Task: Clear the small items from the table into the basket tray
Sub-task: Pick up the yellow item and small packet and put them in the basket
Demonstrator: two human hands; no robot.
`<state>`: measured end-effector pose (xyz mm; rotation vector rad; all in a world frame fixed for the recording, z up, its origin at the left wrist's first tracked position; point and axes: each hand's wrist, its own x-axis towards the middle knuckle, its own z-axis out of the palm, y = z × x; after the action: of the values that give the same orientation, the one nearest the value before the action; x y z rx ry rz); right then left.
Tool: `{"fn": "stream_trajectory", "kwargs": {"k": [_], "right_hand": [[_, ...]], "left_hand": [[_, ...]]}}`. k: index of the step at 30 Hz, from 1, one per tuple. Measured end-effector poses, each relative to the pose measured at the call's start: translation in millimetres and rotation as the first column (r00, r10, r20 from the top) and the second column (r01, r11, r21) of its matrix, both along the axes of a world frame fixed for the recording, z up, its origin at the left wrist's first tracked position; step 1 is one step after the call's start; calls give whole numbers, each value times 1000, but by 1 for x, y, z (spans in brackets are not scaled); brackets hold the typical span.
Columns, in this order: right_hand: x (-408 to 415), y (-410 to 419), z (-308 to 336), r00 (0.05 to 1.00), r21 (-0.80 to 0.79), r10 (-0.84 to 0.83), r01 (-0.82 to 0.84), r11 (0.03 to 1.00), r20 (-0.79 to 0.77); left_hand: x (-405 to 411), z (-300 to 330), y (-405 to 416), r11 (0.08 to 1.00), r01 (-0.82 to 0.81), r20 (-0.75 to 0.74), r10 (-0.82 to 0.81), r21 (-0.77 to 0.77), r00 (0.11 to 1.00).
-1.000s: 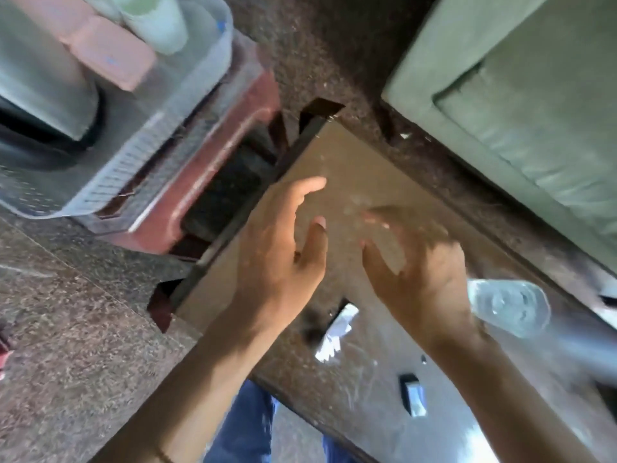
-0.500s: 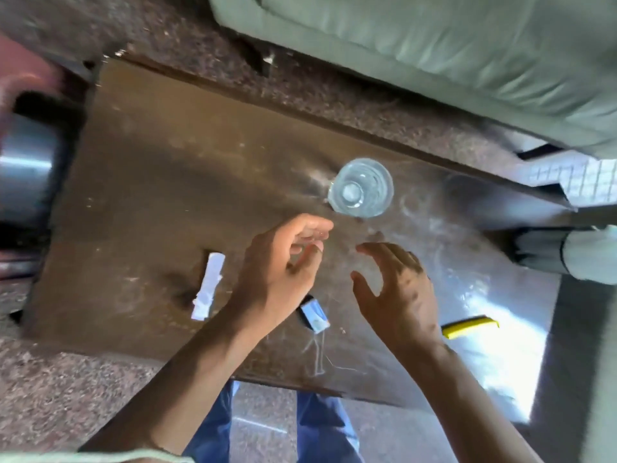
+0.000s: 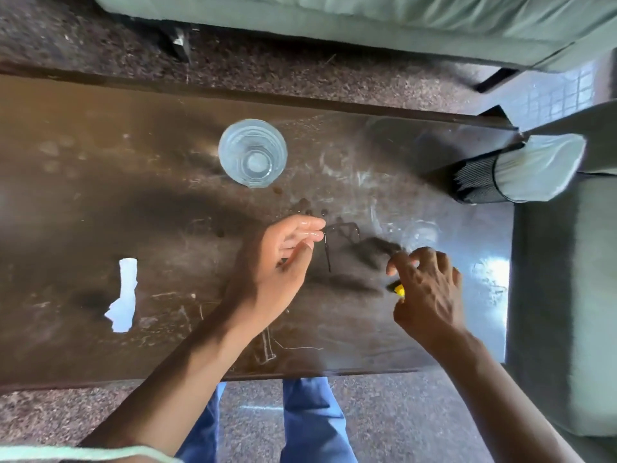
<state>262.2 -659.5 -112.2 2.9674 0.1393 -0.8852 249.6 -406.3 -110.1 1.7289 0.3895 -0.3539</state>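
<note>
The right hand covers most of the yellow item — grip unclear.

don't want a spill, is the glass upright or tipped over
Upright. The glass stands on the table, seen straight down its round open mouth to the base, apart from both hands. Whether it holds liquid, cannot tell.

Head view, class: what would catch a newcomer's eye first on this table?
Probably the clear glass, upright at the far middle of the brown table. Next, the two hands at the near centre: the right hand is down over a small yellow item, while the left hand hovers with relaxed fingers. A torn white paper strip lies to the left.
</note>
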Motion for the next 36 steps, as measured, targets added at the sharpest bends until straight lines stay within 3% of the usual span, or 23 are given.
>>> {"fn": "stream_trajectory", "kwargs": {"k": [11, 15, 18, 23, 29, 33, 36], "right_hand": [[0, -34, -12, 981, -4, 113, -114, 994, 156], [8, -28, 8, 977, 129, 63, -91, 988, 204], [20, -14, 33, 982, 331, -94, 35, 943, 163], [39, 28, 69, 938, 703, -347, 250, 666, -6], [52, 96, 103, 850, 822, -391, 480, 305, -352], [53, 147, 113, 814, 825, -374, 534, 181, -445], [50, 184, 115, 817, 829, -333, 538, 152, -470]], "left_hand": [[-1, -1, -36, 998, 54, -40, -55, -10, 998], [-1, 2, -44, 997, 21, -57, -25, -74, 998], [2, 7, -48, 979, -45, -87, 28, -201, 996], [7, 21, -34, 890, -71, -108, 24, -451, 994], [3, 47, 7, 823, -107, -32, 107, -558, 994], [-5, 58, 47, 817, -189, -13, 217, -545, 976], [-14, 64, 81, 820, -236, -14, 268, -522, 963]]}}
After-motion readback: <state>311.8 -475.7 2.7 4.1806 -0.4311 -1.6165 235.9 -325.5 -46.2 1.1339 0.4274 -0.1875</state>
